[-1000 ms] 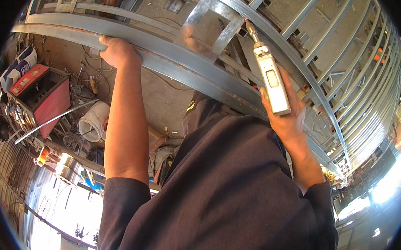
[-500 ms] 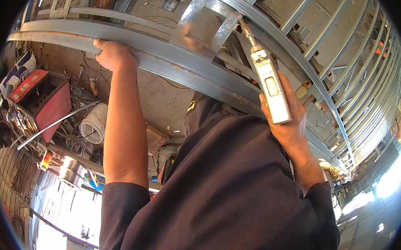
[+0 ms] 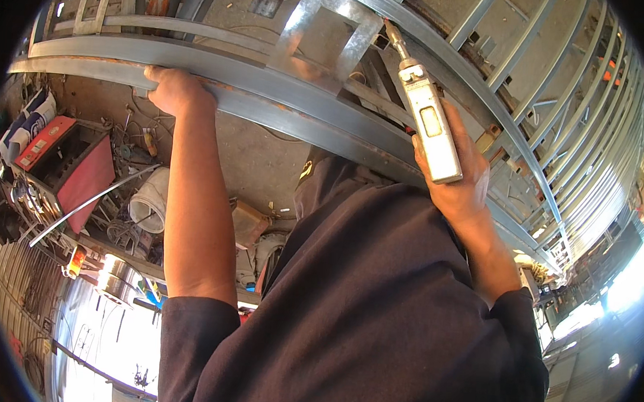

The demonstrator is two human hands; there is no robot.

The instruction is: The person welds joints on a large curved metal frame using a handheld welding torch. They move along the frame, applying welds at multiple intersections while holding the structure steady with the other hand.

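My right hand (image 3: 465, 162) is wrapped round a silver laser welding gun (image 3: 432, 123), a boxy body with a narrow nozzle. The nozzle tip meets or almost meets the long galvanized steel beam (image 3: 430, 40), beside the corner of a shiny square metal frame plate (image 3: 311, 40). A small red spot shows at the tip. To the left, my left hand (image 3: 176, 92) is closed over the nearer edge of a long steel tube (image 3: 304, 129), its thumb on top and its fingertips hidden beneath.
Parallel steel bars (image 3: 529, 66) fan out to the right. At lower left stand a red-sided toolbox (image 3: 87, 192), a white bucket (image 3: 150, 202) and a wire spool (image 3: 117, 280). Cables and loose tools lie on the floor near them. Bright sunlight enters at both sides.
The laser welding gun has shifted slightly up and left along the beam with my right hand. My left hand keeps its hold on the tube; the view has moved a little.
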